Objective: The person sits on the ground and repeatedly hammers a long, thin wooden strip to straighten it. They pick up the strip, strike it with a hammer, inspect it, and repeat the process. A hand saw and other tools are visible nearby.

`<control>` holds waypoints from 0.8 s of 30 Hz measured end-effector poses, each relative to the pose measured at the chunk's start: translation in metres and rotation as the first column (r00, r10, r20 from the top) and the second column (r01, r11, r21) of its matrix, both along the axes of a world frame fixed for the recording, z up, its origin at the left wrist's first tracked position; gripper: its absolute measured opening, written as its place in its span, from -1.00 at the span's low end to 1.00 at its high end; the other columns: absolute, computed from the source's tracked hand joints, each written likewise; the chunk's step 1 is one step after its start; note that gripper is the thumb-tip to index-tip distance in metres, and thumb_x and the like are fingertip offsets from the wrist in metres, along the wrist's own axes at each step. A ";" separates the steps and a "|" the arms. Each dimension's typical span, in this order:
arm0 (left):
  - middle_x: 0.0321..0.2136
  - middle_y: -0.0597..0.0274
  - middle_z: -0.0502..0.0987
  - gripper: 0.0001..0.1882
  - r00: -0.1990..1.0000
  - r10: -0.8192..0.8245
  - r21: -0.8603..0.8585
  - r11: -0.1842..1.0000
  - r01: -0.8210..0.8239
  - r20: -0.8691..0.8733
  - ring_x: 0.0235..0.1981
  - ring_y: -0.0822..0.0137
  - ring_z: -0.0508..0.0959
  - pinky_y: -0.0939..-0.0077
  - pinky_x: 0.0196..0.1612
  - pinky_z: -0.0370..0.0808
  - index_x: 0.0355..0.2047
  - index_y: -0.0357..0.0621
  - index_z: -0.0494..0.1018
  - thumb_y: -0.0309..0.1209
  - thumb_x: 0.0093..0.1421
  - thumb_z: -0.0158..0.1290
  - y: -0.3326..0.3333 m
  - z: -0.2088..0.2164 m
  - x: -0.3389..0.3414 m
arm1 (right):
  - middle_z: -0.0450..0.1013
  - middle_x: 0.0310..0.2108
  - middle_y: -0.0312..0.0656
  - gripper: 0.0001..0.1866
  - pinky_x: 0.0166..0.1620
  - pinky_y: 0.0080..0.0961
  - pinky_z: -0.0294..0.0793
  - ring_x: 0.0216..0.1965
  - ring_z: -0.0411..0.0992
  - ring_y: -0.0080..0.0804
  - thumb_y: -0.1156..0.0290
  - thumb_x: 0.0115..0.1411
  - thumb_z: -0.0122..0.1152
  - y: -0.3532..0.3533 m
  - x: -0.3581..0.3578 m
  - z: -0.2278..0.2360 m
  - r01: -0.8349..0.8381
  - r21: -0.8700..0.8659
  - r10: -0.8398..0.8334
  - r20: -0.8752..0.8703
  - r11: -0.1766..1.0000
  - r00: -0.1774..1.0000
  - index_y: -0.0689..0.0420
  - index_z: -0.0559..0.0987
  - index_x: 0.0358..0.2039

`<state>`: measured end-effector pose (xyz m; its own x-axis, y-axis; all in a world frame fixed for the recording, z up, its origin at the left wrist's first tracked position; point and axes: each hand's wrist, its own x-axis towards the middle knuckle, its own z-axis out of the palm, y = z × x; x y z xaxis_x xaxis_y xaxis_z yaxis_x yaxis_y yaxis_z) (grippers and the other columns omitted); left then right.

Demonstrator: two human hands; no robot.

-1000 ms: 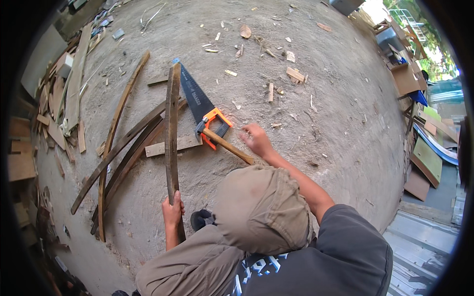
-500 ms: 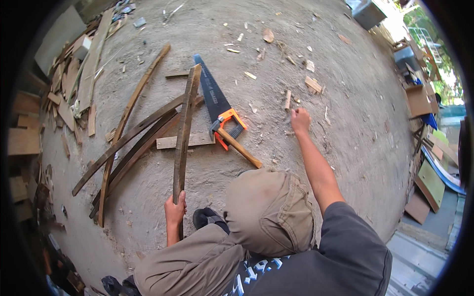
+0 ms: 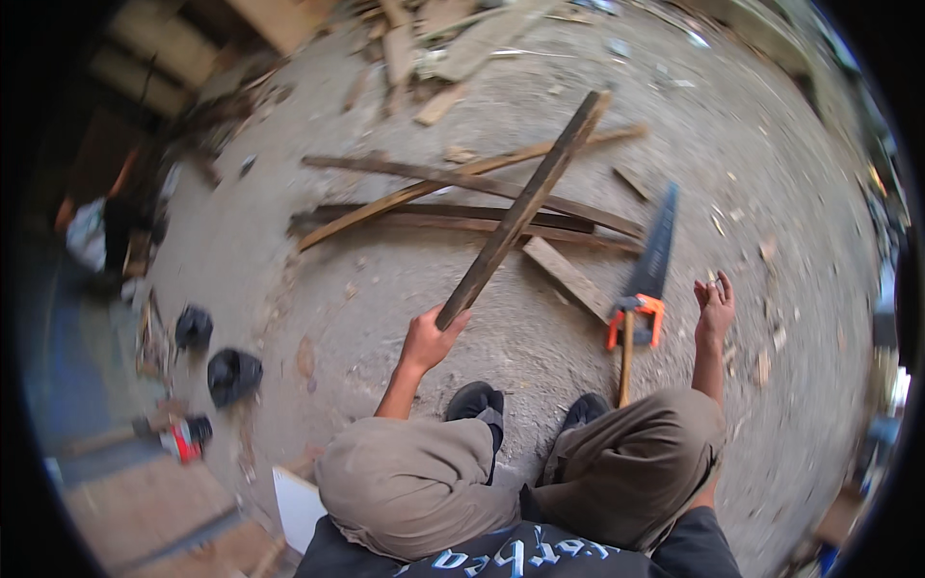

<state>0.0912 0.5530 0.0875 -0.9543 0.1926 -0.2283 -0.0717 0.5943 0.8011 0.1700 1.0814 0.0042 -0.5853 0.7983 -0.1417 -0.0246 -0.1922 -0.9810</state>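
Note:
My left hand (image 3: 434,339) is wrapped round the near end of a long dark wooden stick (image 3: 525,207), which slants up and away to the right over other pieces. My right hand (image 3: 714,306) is raised on the right, fingers apart; a small pale spot shows by its fingertips, and I cannot tell whether it is on the ground behind. Between that hand and the stick lies a handsaw (image 3: 655,249) with a dark blade and orange handle. A hammer (image 3: 626,358) rests with its head at the saw's handle, its wooden shaft pointing toward my right knee.
Several long wooden strips (image 3: 414,173) lie crossed on the dirt ahead. A short board (image 3: 567,277) lies near the saw. Scrap wood (image 3: 482,48) is heaped at the back. Black plastic bags (image 3: 234,376) and a red-and-black tool (image 3: 186,438) lie on the left.
My view has swung to the left. My right hand has gone from closed to fingers apart. The left hand still holds the stick, which now slants to the right.

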 end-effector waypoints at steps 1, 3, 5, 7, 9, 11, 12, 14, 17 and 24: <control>-0.59 -0.01 0.54 -0.52 0.998 0.052 0.006 0.999 -0.052 -0.024 -0.52 0.17 0.57 0.32 -0.37 0.47 -0.30 -0.26 0.56 0.00 0.19 0.17 -0.008 0.007 0.003 | 0.52 -0.27 -0.10 -0.65 -0.15 -0.40 0.64 -0.21 0.59 -0.27 0.48 0.34 0.12 -0.017 -0.024 0.008 -0.056 -0.002 0.056 -0.024 0.998 0.998 0.27 0.38 0.10; -0.61 0.06 0.52 -0.51 0.985 0.159 0.021 0.987 -0.158 -0.071 -0.53 0.25 0.54 0.35 -0.40 0.45 -0.33 -0.27 0.55 0.02 0.20 0.16 -0.021 0.024 0.009 | 0.53 -0.25 -0.09 -0.68 -0.12 -0.41 0.63 -0.17 0.59 -0.24 0.43 0.35 0.13 -0.042 -0.065 0.009 -0.151 0.011 0.151 -0.051 0.988 0.987 0.29 0.39 0.05; -0.66 0.22 0.45 -0.49 0.964 0.243 0.017 0.970 -0.243 -0.109 -0.58 0.47 0.46 0.43 -0.47 0.41 -0.38 -0.27 0.52 0.04 0.21 0.15 -0.037 0.040 0.017 | 0.54 -0.22 -0.10 -0.69 -0.15 -0.42 0.62 -0.17 0.59 -0.27 0.42 0.33 0.16 -0.060 -0.097 -0.008 -0.214 -0.018 0.212 -0.085 0.977 0.974 0.28 0.41 0.01; -0.66 0.24 0.45 -0.47 0.933 0.324 -0.005 0.944 -0.329 -0.159 -0.58 0.48 0.45 0.42 -0.47 0.41 -0.38 -0.27 0.52 0.06 0.21 0.13 -0.057 0.045 0.025 | 0.55 -0.19 -0.07 -0.70 -0.16 -0.44 0.60 -0.17 0.59 -0.29 0.43 0.32 0.17 -0.096 -0.126 -0.028 -0.223 -0.083 0.218 -0.065 0.971 0.974 0.30 0.43 -0.01; -0.66 0.27 0.44 -0.47 0.904 0.381 0.022 0.923 -0.384 -0.196 -0.58 0.47 0.44 0.41 -0.48 0.40 -0.39 -0.27 0.52 0.07 0.22 0.12 -0.066 0.055 0.023 | 0.56 -0.15 -0.02 -0.71 -0.17 -0.51 0.57 -0.16 0.59 -0.29 0.43 0.32 0.14 -0.124 -0.164 -0.047 -0.321 -0.116 0.323 0.003 0.940 0.946 0.32 0.46 -0.02; -0.67 0.30 0.44 -0.46 0.880 0.435 0.040 0.899 -0.436 -0.189 -0.60 0.44 0.44 0.40 -0.49 0.40 -0.39 -0.26 0.51 0.08 0.22 0.12 -0.072 0.076 0.034 | 0.57 -0.15 0.02 -0.69 -0.08 -0.55 0.54 -0.09 0.56 -0.28 0.36 0.37 0.06 -0.227 -0.193 -0.027 -0.656 -0.210 0.619 -0.220 0.725 0.754 0.35 0.49 -0.05; -0.69 0.35 0.42 -0.47 0.842 0.481 0.048 0.873 -0.485 -0.245 -0.65 0.46 0.43 0.46 -0.54 0.38 -0.44 -0.23 0.49 0.08 0.24 0.11 -0.081 0.082 0.055 | 0.54 -0.06 0.02 -0.62 0.05 -0.47 0.49 -0.03 0.53 -0.27 0.33 0.37 0.07 -0.328 -0.171 0.060 -0.791 -0.080 0.793 0.000 0.607 0.609 0.36 0.46 0.04; -0.70 0.36 0.40 -0.48 0.826 0.513 0.089 0.857 -0.508 -0.234 -0.67 0.50 0.42 0.52 -0.58 0.37 -0.48 -0.20 0.46 0.07 0.25 0.10 -0.082 0.086 0.057 | 0.36 0.21 0.02 -0.37 0.23 -0.29 0.38 0.22 0.34 -0.20 0.15 0.38 0.08 -0.410 -0.163 0.102 -0.962 -0.017 0.942 -0.200 0.273 0.271 0.27 0.21 0.31; -0.72 0.40 0.37 -0.49 0.822 0.534 0.153 0.845 -0.512 -0.201 -0.70 0.58 0.40 0.62 -0.63 0.35 -0.55 -0.15 0.41 0.05 0.28 0.07 -0.078 0.101 0.060 | 0.41 0.16 -0.01 -0.43 0.14 -0.33 0.44 0.17 0.40 -0.24 0.15 0.40 0.06 -0.423 -0.170 0.090 -0.967 -0.083 0.960 -0.126 0.242 0.251 0.27 0.28 0.26; -0.70 0.40 0.39 -0.51 0.892 0.450 0.131 0.887 -0.442 -0.034 -0.70 0.58 0.41 0.60 -0.62 0.36 -0.48 -0.17 0.41 0.04 0.28 0.08 -0.060 0.072 0.041 | 0.56 -0.33 -0.19 -0.69 -0.26 -0.57 0.51 -0.33 0.52 -0.52 0.26 0.39 0.08 -0.233 -0.097 -0.021 -0.833 0.082 0.810 0.199 0.547 0.551 0.29 0.52 -0.13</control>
<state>0.1324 0.4927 0.1600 -0.9572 -0.2352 -0.1684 -0.2554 0.4133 0.8741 0.0732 0.8488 -0.0166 -0.9820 -0.0080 -0.1889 0.1877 0.0819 -0.9788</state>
